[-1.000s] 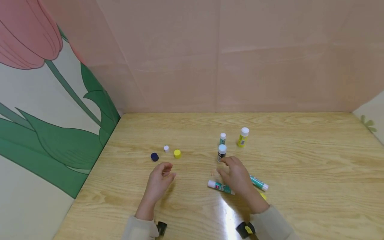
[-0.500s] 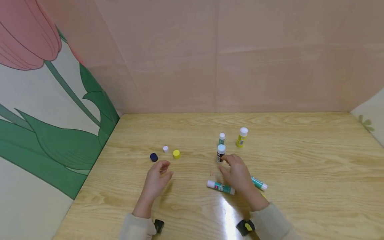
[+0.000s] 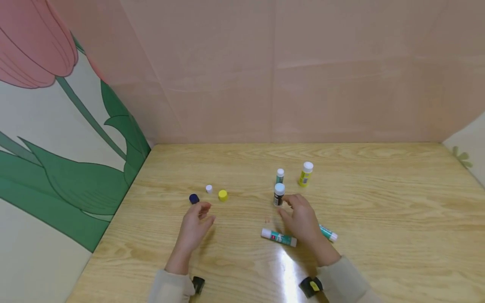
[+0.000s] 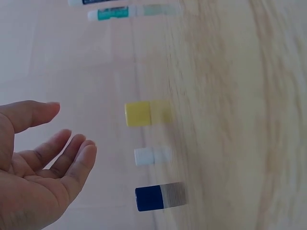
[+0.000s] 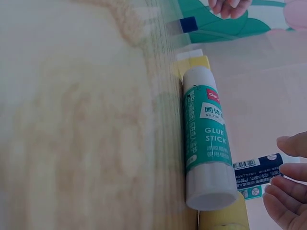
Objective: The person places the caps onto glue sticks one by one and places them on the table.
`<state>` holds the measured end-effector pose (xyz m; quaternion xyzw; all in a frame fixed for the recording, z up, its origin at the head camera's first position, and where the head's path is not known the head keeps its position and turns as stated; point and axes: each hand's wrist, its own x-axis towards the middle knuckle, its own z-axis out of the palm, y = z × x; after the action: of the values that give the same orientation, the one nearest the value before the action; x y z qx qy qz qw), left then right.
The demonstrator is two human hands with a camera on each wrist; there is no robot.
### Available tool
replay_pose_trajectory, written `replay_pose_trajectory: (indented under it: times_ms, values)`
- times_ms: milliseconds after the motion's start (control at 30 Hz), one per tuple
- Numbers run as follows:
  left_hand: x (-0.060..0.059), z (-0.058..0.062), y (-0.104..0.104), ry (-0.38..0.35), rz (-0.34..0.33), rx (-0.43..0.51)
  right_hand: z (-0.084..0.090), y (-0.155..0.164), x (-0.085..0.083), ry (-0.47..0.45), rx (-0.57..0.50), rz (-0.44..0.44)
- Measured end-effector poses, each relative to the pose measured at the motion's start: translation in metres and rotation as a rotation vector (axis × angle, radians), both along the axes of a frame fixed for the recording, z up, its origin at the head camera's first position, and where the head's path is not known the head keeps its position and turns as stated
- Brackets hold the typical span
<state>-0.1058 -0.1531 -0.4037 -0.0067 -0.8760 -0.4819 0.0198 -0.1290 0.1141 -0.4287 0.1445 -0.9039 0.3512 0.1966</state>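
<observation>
My left hand hovers over the left part of the table with fingers loosely bent and nothing in them. Just beyond it lie a dark blue cap, a small white cap and a yellow cap, set apart in the left wrist view. My right hand has its fingertips beside an upright dark blue glue stick with a white top; whether they touch cannot be told. A teal glue stick stands behind it, and a yellow one stands farther right.
A teal glue stick lies on its side in front of my right hand. Another lying teal tube is partly hidden behind my right wrist. A yellow tube shows behind the near glue stick in the right wrist view. A pink wall backs the table.
My left hand has drawn slightly left. My right hand has shifted a little rightward, and the yellow thing by its wrist is now covered in the head view. The caps and glue sticks stay put.
</observation>
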Motion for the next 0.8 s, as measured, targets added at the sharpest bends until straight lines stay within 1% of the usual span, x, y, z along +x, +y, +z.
replay_pose_trajectory:
  times_ms: [100, 300, 400, 633, 800]
  values:
    - [-0.0015, -0.0004, -0.0009, -0.007, 0.01, -0.001, 0.0013, -0.0002, 0.0, -0.013, -0.007, -0.002]
    - [-0.0052, -0.0022, -0.0034, 0.006, 0.025, -0.019, 0.0026, -0.0009, -0.0009, -0.047, -0.019, -0.017]
    - [-0.0061, -0.0032, -0.0039, 0.003, 0.049, -0.025, 0.0026, -0.0006, -0.001, -0.052, -0.026, -0.023]
    - [-0.0078, -0.0046, -0.0062, -0.027, 0.12, -0.02, 0.0035, -0.0003, -0.0008, -0.048, -0.038, -0.027]
    - [-0.0094, -0.0044, -0.0085, -0.003, 0.127, 0.007, 0.0031, -0.0001, -0.0018, -0.027, -0.03, -0.033]
